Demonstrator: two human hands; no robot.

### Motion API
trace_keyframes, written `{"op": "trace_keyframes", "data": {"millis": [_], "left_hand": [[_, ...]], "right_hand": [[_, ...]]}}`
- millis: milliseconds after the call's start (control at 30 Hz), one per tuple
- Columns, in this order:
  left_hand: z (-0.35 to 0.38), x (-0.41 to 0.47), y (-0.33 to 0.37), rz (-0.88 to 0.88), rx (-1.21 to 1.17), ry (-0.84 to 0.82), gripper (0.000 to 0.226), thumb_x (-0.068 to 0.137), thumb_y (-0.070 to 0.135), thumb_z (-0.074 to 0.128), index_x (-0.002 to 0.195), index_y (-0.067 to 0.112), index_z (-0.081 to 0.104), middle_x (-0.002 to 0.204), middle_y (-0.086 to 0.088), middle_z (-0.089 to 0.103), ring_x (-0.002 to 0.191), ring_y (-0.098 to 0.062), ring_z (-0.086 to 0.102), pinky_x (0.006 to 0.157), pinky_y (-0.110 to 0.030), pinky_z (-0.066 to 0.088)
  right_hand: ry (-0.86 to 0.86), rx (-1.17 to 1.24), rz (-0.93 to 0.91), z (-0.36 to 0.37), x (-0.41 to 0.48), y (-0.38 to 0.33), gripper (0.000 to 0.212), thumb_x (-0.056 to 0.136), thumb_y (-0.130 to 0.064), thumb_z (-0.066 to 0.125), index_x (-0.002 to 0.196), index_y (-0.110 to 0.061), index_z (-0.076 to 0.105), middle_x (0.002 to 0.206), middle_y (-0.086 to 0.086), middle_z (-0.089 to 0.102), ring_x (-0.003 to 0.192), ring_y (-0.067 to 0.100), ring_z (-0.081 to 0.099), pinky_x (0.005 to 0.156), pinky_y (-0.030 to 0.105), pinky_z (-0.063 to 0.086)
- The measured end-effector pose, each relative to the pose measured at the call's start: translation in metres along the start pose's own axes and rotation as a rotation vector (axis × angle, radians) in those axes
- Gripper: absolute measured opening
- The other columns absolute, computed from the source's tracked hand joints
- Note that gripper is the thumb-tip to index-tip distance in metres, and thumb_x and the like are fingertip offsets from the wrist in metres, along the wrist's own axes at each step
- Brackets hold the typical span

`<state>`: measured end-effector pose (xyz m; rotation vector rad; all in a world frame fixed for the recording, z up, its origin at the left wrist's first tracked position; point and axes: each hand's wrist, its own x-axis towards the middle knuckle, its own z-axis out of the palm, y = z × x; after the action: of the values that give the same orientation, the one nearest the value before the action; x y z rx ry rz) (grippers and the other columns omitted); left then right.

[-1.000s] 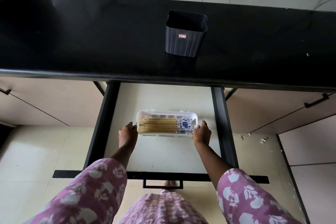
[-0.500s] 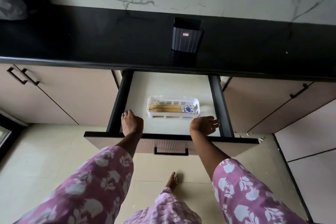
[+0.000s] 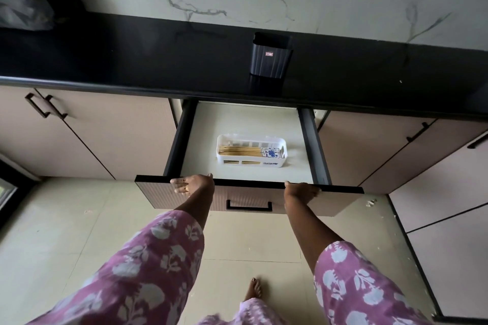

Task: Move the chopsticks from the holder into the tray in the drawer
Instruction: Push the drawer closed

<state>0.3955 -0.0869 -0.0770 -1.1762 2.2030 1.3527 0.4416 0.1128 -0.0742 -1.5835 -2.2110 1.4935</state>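
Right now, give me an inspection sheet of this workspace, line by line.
Surface: black countertop, glossy; open drawer below with a pale floor.
Job's things: chopsticks lie flat in the white tray in the drawer; dark holder upright on the countertop, contents not visible.
Clutter: dark bag at the counter's far left.
Grippers: left hand and right hand rest on the drawer front's top edge, holding nothing else.
Cables: nothing seen.
Surroundings: marble wall, closed cabinet doors, tiled floor with small debris.
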Motion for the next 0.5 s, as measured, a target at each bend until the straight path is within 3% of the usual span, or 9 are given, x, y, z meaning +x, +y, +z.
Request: {"op": "trace_keyframes", "data": {"millis": [233,367,500], "left_hand": [[0.01,0.012,0.029,-0.06,-0.076,0.027,0.103,0.089,0.03,0.063,0.145,-0.006,-0.016,0.156,-0.024,-0.009,0.147,-0.032,-0.003,0.117,-0.04,0.008],[0.019,0.028,0.054,-0.018,-0.081,0.039,0.103,0.089,0.031,0.062,0.144,-0.006,-0.017,0.156,-0.024,-0.01,0.146,-0.034,-0.003,0.116,-0.042,0.014],[0.027,0.049,0.082,0.005,-0.076,0.034,0.097,0.091,0.04,0.056,0.146,-0.007,-0.009,0.155,-0.029,0.001,0.145,-0.037,0.007,0.115,-0.045,0.018]], "right_hand": [[-0.007,-0.101,-0.043,0.006,0.02,-0.029,0.073,0.092,-0.014,0.057,0.137,0.023,0.012,0.148,0.037,0.017,0.141,0.04,0.022,0.113,0.034,0.024],[-0.009,0.012,-0.054,0.022,0.037,-0.049,0.082,0.089,-0.01,0.061,0.14,0.018,0.003,0.151,0.034,0.012,0.143,0.039,0.016,0.114,0.034,0.02],[-0.011,0.155,-0.024,0.042,0.053,-0.075,0.09,0.088,-0.007,0.061,0.143,0.012,-0.007,0.154,0.03,0.003,0.142,0.04,0.019,0.115,0.039,0.025]]}}
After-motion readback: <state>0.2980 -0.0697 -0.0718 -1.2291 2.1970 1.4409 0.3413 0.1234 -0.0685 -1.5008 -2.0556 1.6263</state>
